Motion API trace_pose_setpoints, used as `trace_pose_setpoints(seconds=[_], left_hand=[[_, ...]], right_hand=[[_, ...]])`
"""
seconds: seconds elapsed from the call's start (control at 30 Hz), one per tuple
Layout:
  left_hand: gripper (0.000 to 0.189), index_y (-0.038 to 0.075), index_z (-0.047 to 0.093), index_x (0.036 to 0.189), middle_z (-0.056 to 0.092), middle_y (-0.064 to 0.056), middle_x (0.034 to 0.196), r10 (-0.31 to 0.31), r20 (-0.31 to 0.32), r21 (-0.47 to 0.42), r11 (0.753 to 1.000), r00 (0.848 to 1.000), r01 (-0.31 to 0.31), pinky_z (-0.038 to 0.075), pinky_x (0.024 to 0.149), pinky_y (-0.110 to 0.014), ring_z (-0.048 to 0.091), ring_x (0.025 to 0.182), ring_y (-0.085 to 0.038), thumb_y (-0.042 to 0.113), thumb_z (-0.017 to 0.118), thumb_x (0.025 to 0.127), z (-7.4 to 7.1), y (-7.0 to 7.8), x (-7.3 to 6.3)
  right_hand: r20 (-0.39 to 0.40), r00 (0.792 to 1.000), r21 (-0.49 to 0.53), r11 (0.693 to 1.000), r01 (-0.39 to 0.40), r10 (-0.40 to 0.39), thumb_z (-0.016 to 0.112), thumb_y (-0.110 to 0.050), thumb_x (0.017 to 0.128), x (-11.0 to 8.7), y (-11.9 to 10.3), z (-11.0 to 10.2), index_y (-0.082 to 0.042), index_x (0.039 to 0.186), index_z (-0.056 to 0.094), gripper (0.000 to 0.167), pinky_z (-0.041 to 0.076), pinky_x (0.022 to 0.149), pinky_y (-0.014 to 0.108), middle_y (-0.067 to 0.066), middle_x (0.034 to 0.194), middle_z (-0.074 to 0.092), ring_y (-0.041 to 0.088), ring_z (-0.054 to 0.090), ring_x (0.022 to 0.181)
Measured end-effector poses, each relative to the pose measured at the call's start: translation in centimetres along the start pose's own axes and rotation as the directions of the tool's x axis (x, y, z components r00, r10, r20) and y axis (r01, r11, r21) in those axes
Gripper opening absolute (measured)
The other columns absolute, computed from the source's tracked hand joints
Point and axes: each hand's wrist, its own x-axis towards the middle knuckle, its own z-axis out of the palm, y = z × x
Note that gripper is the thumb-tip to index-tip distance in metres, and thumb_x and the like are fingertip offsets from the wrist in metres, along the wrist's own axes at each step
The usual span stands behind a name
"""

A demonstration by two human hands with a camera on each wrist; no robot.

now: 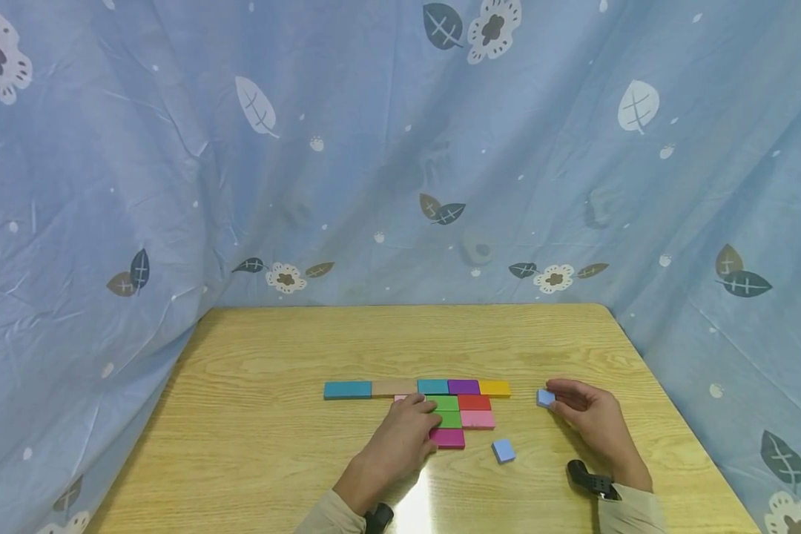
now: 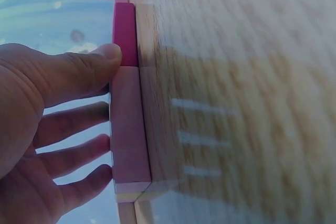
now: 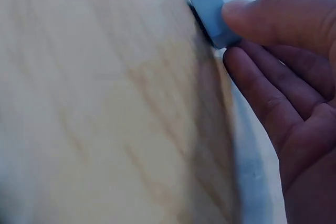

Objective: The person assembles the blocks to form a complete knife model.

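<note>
My left hand [image 1: 400, 434] lies over the left part of a flat pattern of coloured blocks, hiding some of them. In the left wrist view its thumb touches a magenta block [image 2: 125, 38], and the fingertips rest along a pale pink block [image 2: 128, 124]. Two green blocks [image 1: 446, 420] show beside its fingers. Off to the right, my right hand [image 1: 594, 415] pinches a small light blue block [image 3: 210, 11] at its edge between thumb and fingers; the block looks tilted in the right wrist view. A second light blue block [image 1: 503, 450] lies loose between the hands.
A back row holds a long teal block [image 1: 348, 390], a tan block [image 1: 394, 388], a short teal block [image 1: 433, 387], a purple block [image 1: 463, 387] and a yellow block [image 1: 495, 389]. Red [image 1: 475, 403] and pink [image 1: 478, 420] blocks sit at the right. A patterned curtain [image 1: 374, 148] hangs behind the wooden table [image 1: 254, 460].
</note>
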Motion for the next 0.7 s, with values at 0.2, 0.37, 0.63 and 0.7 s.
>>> trace_pose_setpoints(seconds=[0.2, 0.37, 0.63, 0.7], left_hand=[[0.031, 0.017, 0.08, 0.128, 0.072, -0.003, 0.146, 0.001, 0.001, -0.009, 1.0, 1.0, -0.001, 0.051, 0.122, -0.049, 0.059, 0.145, -0.031, 0.027, 0.084, 0.099, -0.1, 0.0, -0.1], [0.031, 0.018, 0.08, 0.127, 0.072, -0.002, 0.146, 0.0, 0.0, -0.005, 1.0, 1.0, 0.0, 0.052, 0.121, -0.049, 0.06, 0.144, -0.03, 0.028, 0.084, 0.099, -0.1, -0.1, 0.0], [0.03, 0.017, 0.081, 0.127, 0.072, -0.003, 0.145, 0.003, -0.012, -0.017, 1.0, 1.0, -0.004, 0.052, 0.12, -0.051, 0.06, 0.144, -0.031, 0.027, 0.084, 0.099, 0.0, -0.1, 0.0], [0.03, 0.017, 0.081, 0.126, 0.072, -0.002, 0.145, 0.002, -0.011, -0.013, 1.0, 1.0, -0.002, 0.053, 0.119, -0.05, 0.06, 0.143, -0.031, 0.027, 0.084, 0.099, 0.0, -0.2, 0.0]], right_hand=[[-0.026, 0.998, -0.028, 0.998, 0.056, -0.057, 0.082, -0.001, 0.097, -0.1, -1.4, 0.5, -0.002, 0.13, 0.078, 0.034, 0.062, 0.087, 0.011, 0.021, 0.127, 0.079, -0.007, 0.073, 0.108], [0.01, 0.996, -0.04, 0.995, 0.093, -0.093, 0.08, 0.0, 0.097, 0.0, -3.4, 1.5, -0.003, 0.129, 0.079, 0.032, 0.061, 0.088, 0.01, 0.019, 0.125, 0.08, -0.006, 0.073, 0.109], [0.104, 0.986, -0.095, 0.985, 0.144, -0.134, 0.083, 0.002, 0.094, 0.8, -5.3, 3.2, -0.005, 0.126, 0.081, 0.032, 0.063, 0.093, 0.017, 0.011, 0.12, 0.083, 0.006, 0.076, 0.111], [0.125, 0.984, -0.106, 0.984, 0.142, -0.128, 0.083, 0.004, 0.093, 1.0, -5.7, 3.5, -0.005, 0.125, 0.081, 0.033, 0.065, 0.094, 0.022, 0.01, 0.119, 0.083, 0.01, 0.077, 0.111]])
